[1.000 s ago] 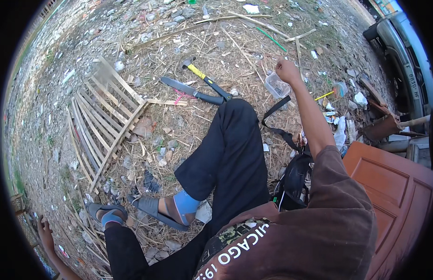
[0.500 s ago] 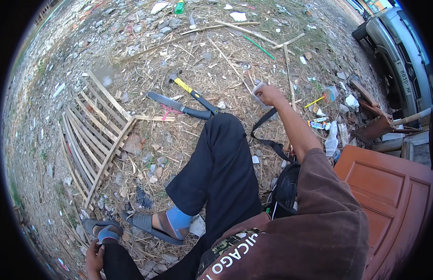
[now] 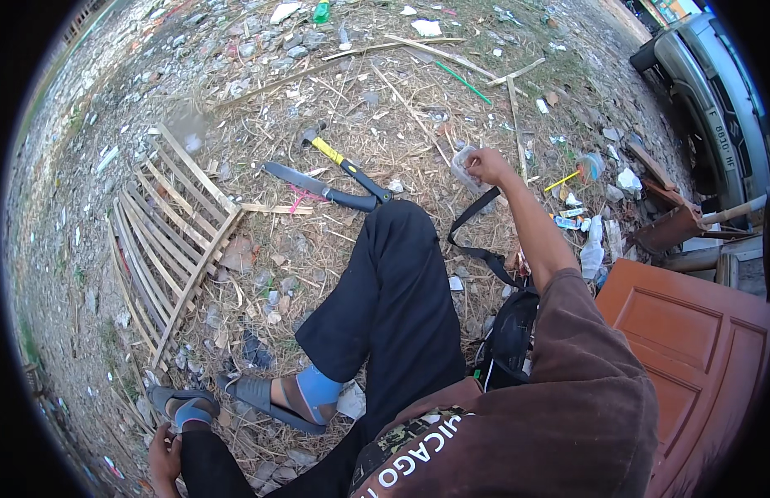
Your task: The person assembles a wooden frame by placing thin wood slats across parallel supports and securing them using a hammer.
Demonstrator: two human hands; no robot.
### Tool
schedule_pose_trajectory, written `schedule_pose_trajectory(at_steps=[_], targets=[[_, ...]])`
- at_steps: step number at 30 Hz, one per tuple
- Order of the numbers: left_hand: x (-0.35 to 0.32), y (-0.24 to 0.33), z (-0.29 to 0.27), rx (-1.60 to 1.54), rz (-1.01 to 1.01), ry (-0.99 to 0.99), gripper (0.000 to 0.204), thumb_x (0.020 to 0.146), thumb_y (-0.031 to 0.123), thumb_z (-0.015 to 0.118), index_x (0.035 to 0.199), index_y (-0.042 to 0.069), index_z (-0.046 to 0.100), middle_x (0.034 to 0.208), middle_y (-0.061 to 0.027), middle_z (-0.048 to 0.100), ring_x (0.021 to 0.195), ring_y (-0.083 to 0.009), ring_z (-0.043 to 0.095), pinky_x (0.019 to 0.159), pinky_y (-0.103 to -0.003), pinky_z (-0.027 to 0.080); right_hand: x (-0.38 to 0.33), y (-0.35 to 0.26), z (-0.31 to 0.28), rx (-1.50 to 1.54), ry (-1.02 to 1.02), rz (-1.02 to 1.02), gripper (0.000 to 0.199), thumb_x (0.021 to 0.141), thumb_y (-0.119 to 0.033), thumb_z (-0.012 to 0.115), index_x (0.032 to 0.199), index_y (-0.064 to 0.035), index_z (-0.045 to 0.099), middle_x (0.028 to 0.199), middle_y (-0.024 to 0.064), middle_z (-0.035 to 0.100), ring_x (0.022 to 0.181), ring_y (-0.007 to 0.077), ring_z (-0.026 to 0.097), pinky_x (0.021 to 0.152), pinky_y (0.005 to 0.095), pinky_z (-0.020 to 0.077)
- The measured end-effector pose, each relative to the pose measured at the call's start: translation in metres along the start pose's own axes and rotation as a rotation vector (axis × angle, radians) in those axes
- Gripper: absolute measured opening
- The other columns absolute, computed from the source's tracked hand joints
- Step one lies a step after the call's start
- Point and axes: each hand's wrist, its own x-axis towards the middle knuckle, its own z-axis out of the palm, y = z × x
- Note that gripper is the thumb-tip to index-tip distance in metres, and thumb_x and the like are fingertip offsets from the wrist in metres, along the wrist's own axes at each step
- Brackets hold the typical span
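Out goes the right arm, stretching forward and slightly inward from its brown sleeve [image 3: 580, 311], elbow a little bent, and there's the right hand [image 3: 489, 166] low over the littered ground [image 3: 385, 170], right at a small clear plastic container [image 3: 461, 171]! The container sits beyond the right knee, and the fingers are bunched together and bent downward at its near right side; whether they pinch the rim or something inside, I cannot tell from here. A black strap [image 3: 455, 226] runs just below that hand, curving back to a black bag [image 3: 508, 336] beside the right hip. Over to the other side: the left hand [image 3: 163, 455] is down low near the bottom edge, just beside the left shin in its black trousers [image 3: 406, 274] and close to the left grey sandal [image 3: 159, 398]. Those fingers are half curled toward the leg, and how tightly they close, or on what, can't be made out. Ahead of the right knee lie a yellow-and-black hammer [image 3: 339, 158] and a broad-bladed knife [image 3: 298, 178], their handle ends meeting, and farther left spreads a fan of wooden slats [image 3: 197, 289] joined by a crosspiece.
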Motion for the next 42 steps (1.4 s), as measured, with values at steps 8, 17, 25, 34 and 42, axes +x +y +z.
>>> schedule_pose_trajectory(at_steps=[8, 17, 25, 34, 42], targets=[[-0.004, 0.007, -0.001, -0.022, -0.019, 0.023, 0.046, 0.092, 0.012, 0.069, 0.136, 0.004, 0.058, 0.101, -0.0152, 0.067, 0.085, -0.0273, 0.068, 0.077, -0.038, 0.055, -0.012, 0.011, 0.000, 0.375, 0.128, 0.054, 0.015, 0.083, -0.003, 0.075, 0.093, 0.0044, 0.069, 0.074, 0.0109, 0.071, 0.058, 0.0161, 0.068, 0.054, 0.0331, 0.0523], [-0.016, 0.019, 0.004, 0.034, 0.072, 0.068, 0.046, 0.090, 0.014, 0.070, 0.135, 0.005, 0.058, 0.104, -0.0171, 0.069, 0.086, -0.0315, 0.067, 0.079, -0.041, 0.053, -0.043, -0.016, -0.013, 0.527, 0.185, 0.177, 0.009, 0.085, -0.004, 0.074, 0.088, 0.0021, 0.069, 0.078, 0.0089, 0.072, 0.059, 0.0154, 0.068, 0.049, 0.0298, 0.0474], [-0.035, 0.019, -0.006, 0.012, 0.096, 0.156, 0.047, 0.090, 0.018, 0.071, 0.135, 0.008, 0.059, 0.110, -0.0173, 0.068, 0.091, -0.0316, 0.067, 0.084, -0.042, 0.054, -0.051, -0.077, -0.018, 0.615, 0.219, 0.049, 0.012, 0.088, -0.008, 0.069, 0.094, -0.0011, 0.063, 0.090, 0.0115, 0.076, 0.065, 0.0142, 0.068, 0.057, 0.0276, 0.0497], [-0.013, 0.046, -0.029, 0.164, 0.257, 0.104, 0.044, 0.096, 0.032, 0.065, 0.134, 0.010, 0.061, 0.121, -0.0180, 0.069, 0.110, -0.0378, 0.066, 0.095, -0.046, 0.052, -0.071, -0.190, 0.013, 0.474, 0.085, -0.286, 0.018, 0.098, -0.018, 0.067, 0.105, -0.0027, 0.063, 0.085, 0.0024, 0.068, 0.070, 0.0077, 0.062, 0.057, 0.0222, 0.0445], [0.112, -0.034, -0.005, -0.040, -0.086, 0.136, 0.054, 0.093, 0.039, 0.068, 0.139, 0.011, 0.059, 0.120, -0.0225, 0.070, 0.111, -0.0373, 0.068, 0.097, -0.045, 0.052, -0.031, -0.342, 0.115, 0.779, -0.201, -0.225, 0.018, 0.098, -0.021, 0.069, 0.104, -0.0049, 0.066, 0.095, 0.0015, 0.069, 0.083, 0.0089, 0.062, 0.069, 0.0243, 0.0486]])
